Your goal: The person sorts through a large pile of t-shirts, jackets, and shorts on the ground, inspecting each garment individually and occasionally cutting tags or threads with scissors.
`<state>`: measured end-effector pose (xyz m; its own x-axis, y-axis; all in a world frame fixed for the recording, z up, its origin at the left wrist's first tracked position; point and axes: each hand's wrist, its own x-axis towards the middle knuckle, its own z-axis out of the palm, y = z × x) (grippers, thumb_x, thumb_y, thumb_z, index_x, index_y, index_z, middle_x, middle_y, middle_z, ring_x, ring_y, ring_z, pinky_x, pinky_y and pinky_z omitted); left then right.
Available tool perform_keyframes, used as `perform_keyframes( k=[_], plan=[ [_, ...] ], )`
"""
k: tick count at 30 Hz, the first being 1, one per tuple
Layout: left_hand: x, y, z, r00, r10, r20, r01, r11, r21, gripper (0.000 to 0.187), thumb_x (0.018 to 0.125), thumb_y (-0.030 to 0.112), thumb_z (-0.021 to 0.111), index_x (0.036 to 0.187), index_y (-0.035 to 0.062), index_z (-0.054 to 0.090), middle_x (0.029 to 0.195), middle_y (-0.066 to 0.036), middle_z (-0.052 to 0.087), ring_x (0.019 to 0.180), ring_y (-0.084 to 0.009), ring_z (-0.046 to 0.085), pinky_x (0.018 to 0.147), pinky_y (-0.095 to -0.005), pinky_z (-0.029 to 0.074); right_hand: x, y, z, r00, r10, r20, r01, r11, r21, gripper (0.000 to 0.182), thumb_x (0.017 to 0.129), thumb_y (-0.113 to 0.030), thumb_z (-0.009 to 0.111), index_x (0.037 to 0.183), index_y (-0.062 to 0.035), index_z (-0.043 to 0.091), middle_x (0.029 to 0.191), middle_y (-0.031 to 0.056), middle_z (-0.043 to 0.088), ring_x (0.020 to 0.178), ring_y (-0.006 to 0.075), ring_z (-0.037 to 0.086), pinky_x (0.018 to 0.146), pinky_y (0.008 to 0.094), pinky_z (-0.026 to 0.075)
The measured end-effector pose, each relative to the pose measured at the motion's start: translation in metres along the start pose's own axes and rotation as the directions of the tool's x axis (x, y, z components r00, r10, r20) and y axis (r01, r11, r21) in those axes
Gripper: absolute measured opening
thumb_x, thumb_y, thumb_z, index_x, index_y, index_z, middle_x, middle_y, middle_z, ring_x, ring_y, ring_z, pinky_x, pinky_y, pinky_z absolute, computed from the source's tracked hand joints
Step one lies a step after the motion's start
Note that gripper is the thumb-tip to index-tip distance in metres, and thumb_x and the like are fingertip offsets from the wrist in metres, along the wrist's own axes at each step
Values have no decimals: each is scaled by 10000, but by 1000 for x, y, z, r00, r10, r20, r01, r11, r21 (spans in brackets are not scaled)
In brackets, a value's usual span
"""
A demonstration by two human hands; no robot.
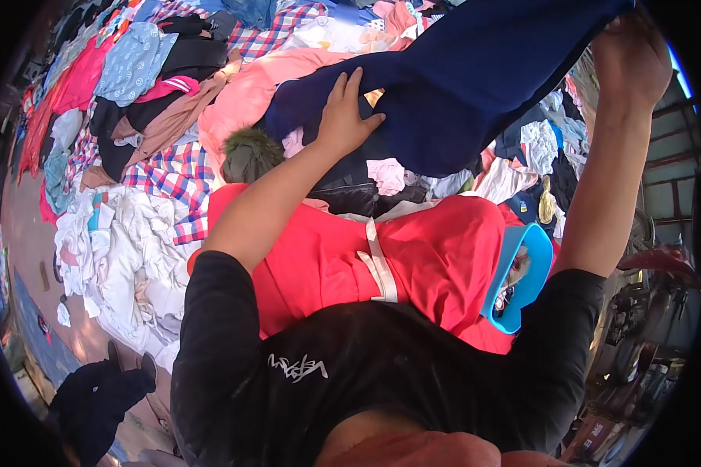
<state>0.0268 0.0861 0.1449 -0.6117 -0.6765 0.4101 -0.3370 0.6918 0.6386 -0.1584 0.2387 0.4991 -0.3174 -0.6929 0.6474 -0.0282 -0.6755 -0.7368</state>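
Observation:
A large navy blue garment (459,86) stretches across the pile of clothes in front of me; its exact kind cannot be made out. My right hand (631,58), raised at the upper right, grips one end of it with bent fingers, and the cloth slopes down from there to the left. My left hand (348,117) lies on its left part with the fingers spread. Under and beside it are a salmon pink cloth (245,93), a dark garment with a furry trim (251,156) and a small pale pink piece (387,176).
Red cloth (311,265) with a white strap (380,268) covers my lap. A light blue plastic container (492,284) stands at my right. White clothes (136,265) and checked cloth (175,179) lie heaped at left. A person in dark clothing (97,405) is at lower left.

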Motion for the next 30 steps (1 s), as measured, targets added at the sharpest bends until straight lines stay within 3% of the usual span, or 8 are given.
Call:
perform_keyframes(
  k=[2,6,8,10,12,17,22,30],
  plan=[
    [0,1,6,994,57,-98,-58,998,-6,618,819,204,737,1375,64,507,1307,-236,578,1181,-403,590,1023,-498,436,4,-16,14,981,-20,-191,15,1000,-25,351,901,-277,435,763,-50,665,617,23,627,406,119,495,386,245,388],
    [11,-19,-3,985,-145,-98,121,969,-213,184,864,97,622,1033,26,647,878,-192,701,888,-418,670,833,-518,493,14,-16,-39,941,-111,-319,50,980,-194,355,913,-298,428,839,-48,669,757,86,667,678,195,644,662,390,535],
    [19,-38,-16,973,-152,-172,113,969,-220,178,873,132,616,1011,22,640,902,-244,687,886,-435,670,788,-505,503,15,4,-101,878,101,-468,-118,993,-6,251,921,-287,628,885,-48,695,752,98,687,690,244,676,637,347,526],
    [36,-79,-26,953,-258,-157,237,962,-139,218,888,217,631,946,9,658,889,-250,686,878,-430,673,785,-495,505,6,37,-165,772,78,-631,-322,904,-282,220,987,-190,539,1028,-5,652,888,69,681,757,163,610,728,290,496],
    [58,-107,-57,916,-344,-206,329,938,-107,331,885,330,660,878,0,676,874,-235,695,863,-418,678,785,-480,514,-4,68,-229,634,427,-644,-693,683,-230,243,1000,-199,543,1048,10,659,947,88,690,843,202,662,819,324,533],
    [108,-89,-165,907,-110,-406,255,912,322,447,822,508,738,894,67,716,854,-222,717,861,-422,693,754,-496,540,-20,90,-210,549,360,-754,-703,686,-185,234,993,-194,575,1056,15,660,975,118,689,839,199,659,804,338,537],
    [96,-48,-164,953,109,-283,8,923,384,273,863,341,703,931,77,701,846,-179,724,814,-406,698,719,-498,540,-70,127,-214,711,373,-596,-652,668,-360,226,963,-208,639,1001,12,675,886,69,678,771,153,617,726,301,489],
    [-31,-38,-12,902,-121,415,-32,939,343,249,873,137,648,1091,17,668,1037,-201,688,972,-387,672,825,-490,544,-244,286,-145,556,622,-552,-831,392,-395,406,858,-176,733,1189,38,636,1049,127,673,933,181,620,805,307,480]
  ],
)
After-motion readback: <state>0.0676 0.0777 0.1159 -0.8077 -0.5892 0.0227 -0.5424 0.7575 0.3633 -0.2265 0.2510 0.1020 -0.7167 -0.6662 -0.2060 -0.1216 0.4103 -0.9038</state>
